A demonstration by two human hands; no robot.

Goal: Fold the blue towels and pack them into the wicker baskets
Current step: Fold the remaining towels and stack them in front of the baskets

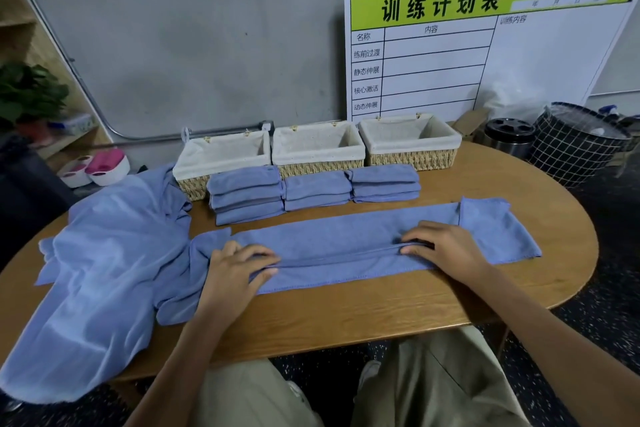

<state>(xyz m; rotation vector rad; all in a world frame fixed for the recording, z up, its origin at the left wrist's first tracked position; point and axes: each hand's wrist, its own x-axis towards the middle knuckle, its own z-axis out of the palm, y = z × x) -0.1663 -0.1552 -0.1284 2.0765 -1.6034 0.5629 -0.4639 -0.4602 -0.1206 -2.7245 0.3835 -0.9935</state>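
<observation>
Grey wall is backing an oval wooden table (398,308), whose near edge is curving just above the person's knees. Three lined wicker baskets (318,146) are sitting in a row along the far side, touching one another, insides showing only liner. Three stacks of folded towels (313,189) are lying just in front of them, the left stack touching the left basket's front.

One long towel (346,246) is lying across the table, partly folded lengthwise, its right end still spread wide near the table's right rim. Left hand (235,274) is pinching the folded edge, thumb under and fingers curled over the cloth. Right hand (446,246) is gripping the same edge farther right, fingers bent onto the fold.

An unfolded heap of towels (104,270) is covering the left part, spilling over the near-left edge. Bare wood is showing between the long towel and the near edge, and at the far right. White schedule board (485,45) is leaning on the wall behind the baskets.
</observation>
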